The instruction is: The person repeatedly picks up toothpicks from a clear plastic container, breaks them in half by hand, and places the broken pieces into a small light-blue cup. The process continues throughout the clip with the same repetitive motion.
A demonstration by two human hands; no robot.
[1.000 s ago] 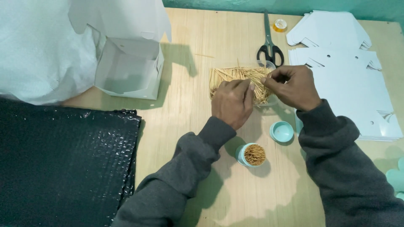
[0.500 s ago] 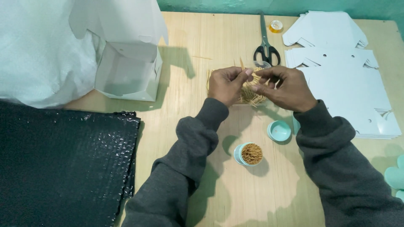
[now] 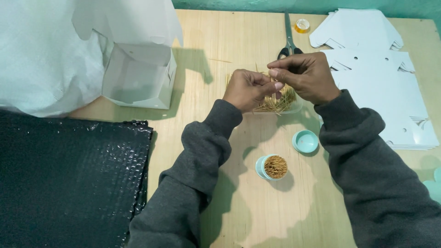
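Note:
My left hand [image 3: 247, 89] and my right hand [image 3: 305, 76] meet fingertip to fingertip above a clear tray of loose toothpicks [image 3: 281, 102], both pinching a small bundle of toothpicks between them. Nearer to me on the wooden table [image 3: 229, 211] stands a small teal round container [image 3: 272, 167] packed upright with toothpicks. Its teal lid [image 3: 305, 141] lies beside it to the right. Part of the tray is hidden behind my hands.
Scissors [image 3: 288, 43] and a small tape roll [image 3: 302, 25] lie at the far edge. Stacks of flat white box blanks [image 3: 381, 92] fill the right side. An open white box [image 3: 138, 76] and white sheet sit at the left, above black bubble wrap [image 3: 69, 179].
Both hands have lifted off the toothpick pile and come together, raising a small bundle of toothpicks above the tray. The container and lid have not moved.

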